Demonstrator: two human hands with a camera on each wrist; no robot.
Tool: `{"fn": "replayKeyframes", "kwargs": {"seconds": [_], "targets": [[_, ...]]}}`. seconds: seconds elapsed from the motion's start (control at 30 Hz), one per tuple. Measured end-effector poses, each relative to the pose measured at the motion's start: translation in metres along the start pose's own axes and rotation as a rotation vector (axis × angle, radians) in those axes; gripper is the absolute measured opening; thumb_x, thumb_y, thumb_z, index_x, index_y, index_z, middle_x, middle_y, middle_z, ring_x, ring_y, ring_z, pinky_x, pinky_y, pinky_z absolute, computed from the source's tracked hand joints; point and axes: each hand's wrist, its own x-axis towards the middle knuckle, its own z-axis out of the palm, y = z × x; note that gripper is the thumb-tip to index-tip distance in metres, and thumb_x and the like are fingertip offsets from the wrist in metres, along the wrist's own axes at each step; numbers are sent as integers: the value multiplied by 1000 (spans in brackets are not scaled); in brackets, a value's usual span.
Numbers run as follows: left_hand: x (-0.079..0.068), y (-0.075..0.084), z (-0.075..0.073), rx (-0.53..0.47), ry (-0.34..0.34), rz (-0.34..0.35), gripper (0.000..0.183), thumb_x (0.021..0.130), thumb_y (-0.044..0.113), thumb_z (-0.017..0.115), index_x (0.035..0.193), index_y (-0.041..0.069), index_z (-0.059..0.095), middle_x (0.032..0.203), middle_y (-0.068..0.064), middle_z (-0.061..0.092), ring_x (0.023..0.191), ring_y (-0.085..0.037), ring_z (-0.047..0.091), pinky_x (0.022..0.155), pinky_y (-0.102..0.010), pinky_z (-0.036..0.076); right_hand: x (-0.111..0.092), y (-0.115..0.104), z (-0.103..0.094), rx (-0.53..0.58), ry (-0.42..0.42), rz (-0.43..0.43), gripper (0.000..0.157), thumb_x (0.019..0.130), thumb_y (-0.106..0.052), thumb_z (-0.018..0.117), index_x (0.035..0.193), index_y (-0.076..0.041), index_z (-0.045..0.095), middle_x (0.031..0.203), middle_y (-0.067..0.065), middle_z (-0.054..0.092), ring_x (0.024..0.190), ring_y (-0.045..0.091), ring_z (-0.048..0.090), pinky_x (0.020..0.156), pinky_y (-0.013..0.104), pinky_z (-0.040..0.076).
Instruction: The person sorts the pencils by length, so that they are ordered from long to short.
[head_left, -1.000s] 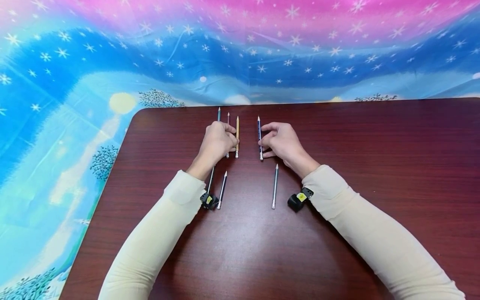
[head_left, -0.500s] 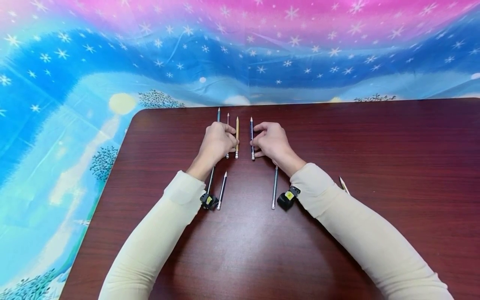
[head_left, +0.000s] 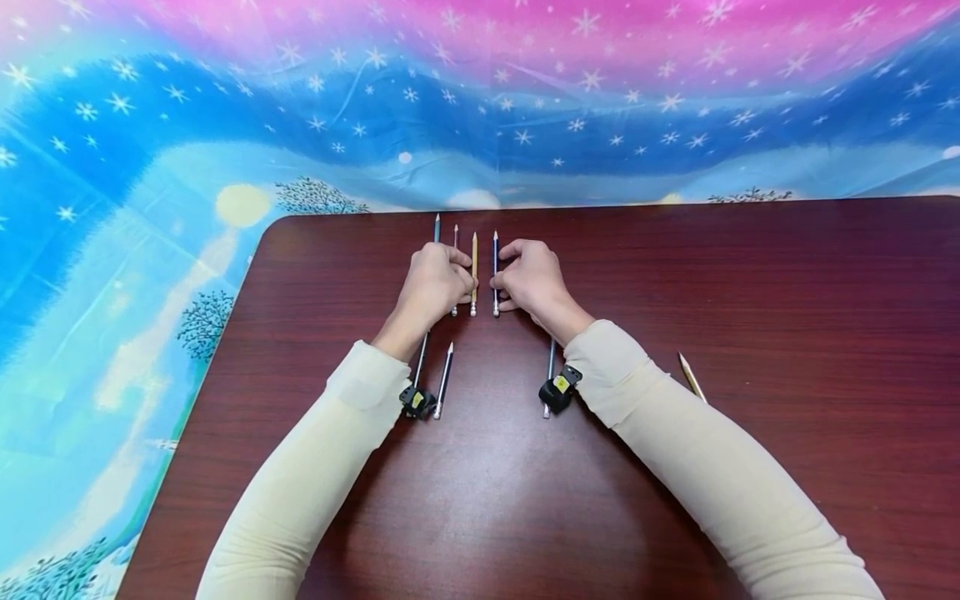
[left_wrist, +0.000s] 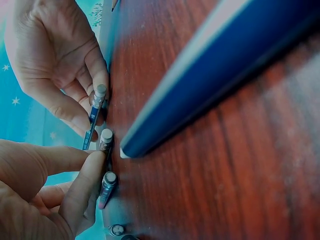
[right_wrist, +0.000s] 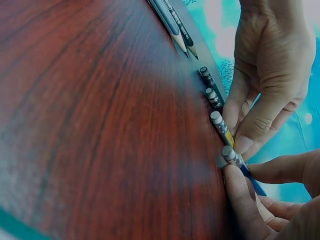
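Blue pencil (head_left: 495,260) has moved nearer the yellow pencil (head_left: 474,260); right hand (head_left: 534,277) pinches the former, left hand (head_left: 432,279) the latter, apparently aligning them; next needs gentle release

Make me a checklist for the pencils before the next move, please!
1. Left grip on the yellow pencil: ok, fingers pinch it.
2. Right grip on the blue pencil: ok, fingers pinch it.
3. Those two pencils apart: ok, there's a gap between them.
4. Both tips pointing away from the person: ok.
5. Blue pencil flat on the table: cannot tell.
6. Gold pencil all in sight: not ok, the right sleeve hides one end.
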Motion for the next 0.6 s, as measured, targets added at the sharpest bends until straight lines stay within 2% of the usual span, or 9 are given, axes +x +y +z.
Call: {"fn": "replayKeyframes", "kwargs": {"seconds": [0.17,0.6], "targets": [[-1,1,0,5,0,4,27,96,-2,62,120,0,72,99,-13,80,83,-20,79,73,-30,65,2,0,1,-18,7,4,44,92,10,66,135,2,59,87,7,60,60,14,65,59,31,64],[0,-1,0,10,1,22,28,96,-2,60,122,-1,72,101,-14,80,81,-19,79,72,-28,65,3,0,2,-43,15,-12,44,91,12,68,133,2,60,87,10,60,51,12,63,55,29,63]]}}
